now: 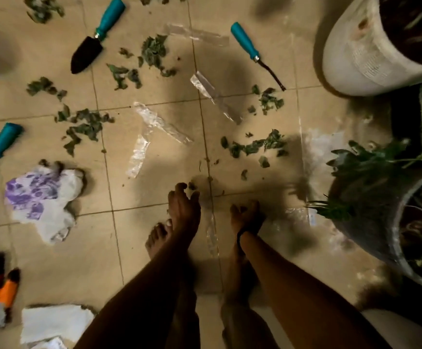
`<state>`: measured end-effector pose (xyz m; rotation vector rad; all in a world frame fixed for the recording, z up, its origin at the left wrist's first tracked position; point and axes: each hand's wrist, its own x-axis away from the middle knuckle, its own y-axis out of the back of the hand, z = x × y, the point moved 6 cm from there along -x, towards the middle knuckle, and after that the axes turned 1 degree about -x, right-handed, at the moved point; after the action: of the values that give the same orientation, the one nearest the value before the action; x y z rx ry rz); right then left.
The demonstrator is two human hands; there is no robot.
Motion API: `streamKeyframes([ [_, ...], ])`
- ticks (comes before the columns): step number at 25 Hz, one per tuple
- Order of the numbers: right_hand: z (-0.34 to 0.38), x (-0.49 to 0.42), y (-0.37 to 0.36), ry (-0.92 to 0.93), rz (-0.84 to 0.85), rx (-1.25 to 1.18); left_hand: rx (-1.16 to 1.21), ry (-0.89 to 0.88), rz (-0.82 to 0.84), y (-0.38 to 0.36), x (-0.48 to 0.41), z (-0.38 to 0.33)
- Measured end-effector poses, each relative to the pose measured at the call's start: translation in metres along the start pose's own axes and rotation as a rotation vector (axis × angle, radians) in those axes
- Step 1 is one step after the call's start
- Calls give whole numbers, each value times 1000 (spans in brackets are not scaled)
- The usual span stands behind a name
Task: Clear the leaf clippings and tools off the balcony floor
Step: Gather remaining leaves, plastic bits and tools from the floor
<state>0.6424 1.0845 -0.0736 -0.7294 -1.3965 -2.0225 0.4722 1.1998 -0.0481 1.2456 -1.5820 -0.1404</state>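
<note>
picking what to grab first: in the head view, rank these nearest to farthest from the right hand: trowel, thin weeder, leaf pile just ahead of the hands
1. Leaf pile, just ahead of the right hand.
2. Weeder, farther ahead, beside the white pot.
3. Trowel, far ahead and well across to the left.
</note>
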Motion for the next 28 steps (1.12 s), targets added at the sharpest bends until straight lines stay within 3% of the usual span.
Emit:
streamKeyframes([
  [2, 5, -15, -9, 80, -105, 35, -42, -71, 23, -11, -22, -1],
  [6, 24, -14, -22, 239, -136, 62, -76, -212, 38, -15, -39, -10],
  [10, 50, -33, -4, 261, -229, -36, -152, -250, 92, -22, -41, -9],
  [13, 72, -51, -3, 374, -158, 58, -201, -213, 44, -20, -48, -17],
  [16, 85, -52, -7, 583, -113, 144, -174, -371, 10, -22, -47, -49],
  [20, 93, -70, 22, 595, -273, 98, -232, -574, 86, -45, -50, -101],
  [25, 100, -95, 23, 789, -182, 363, -398, -708, 175, -78, -58, -130],
  [28, 101, -103, 36, 716, -186, 190, -564, -767, 151, -81, -63, -135],
])
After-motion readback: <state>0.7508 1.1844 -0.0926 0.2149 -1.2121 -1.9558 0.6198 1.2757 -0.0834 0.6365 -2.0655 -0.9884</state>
